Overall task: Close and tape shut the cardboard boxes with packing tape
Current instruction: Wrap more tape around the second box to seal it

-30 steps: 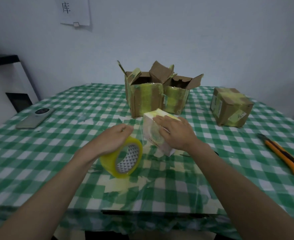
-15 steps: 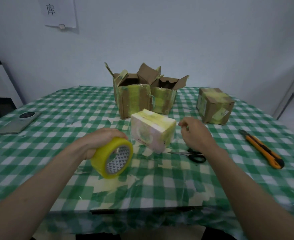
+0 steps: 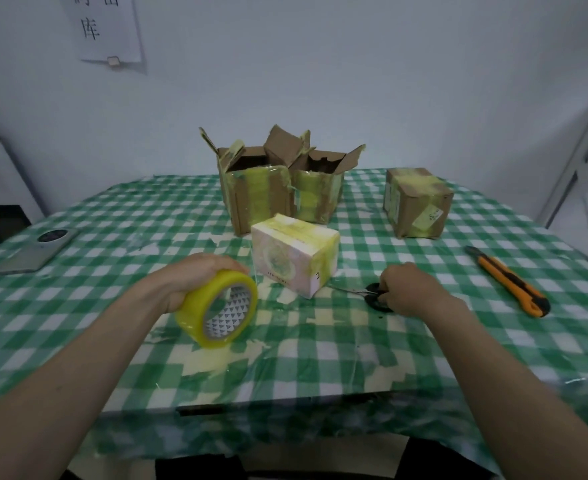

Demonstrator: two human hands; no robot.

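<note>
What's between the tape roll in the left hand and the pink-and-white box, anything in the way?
Nothing visible. The left hand grips the tape roll just left of the pink-and-white box, with only bare tablecloth in the gap. The scissors lie on the box's far side, under the right hand.

four boxes (image 3: 295, 259) (two open); one tape roll (image 3: 217, 309)

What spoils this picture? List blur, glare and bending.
Head view: light is dim and bluish; the wide lens bows the door frame at right; the tablecloth glints with glare near its front edge; the forearms at the bottom corners are soft; the scissors under the right hand show poorly.
</note>
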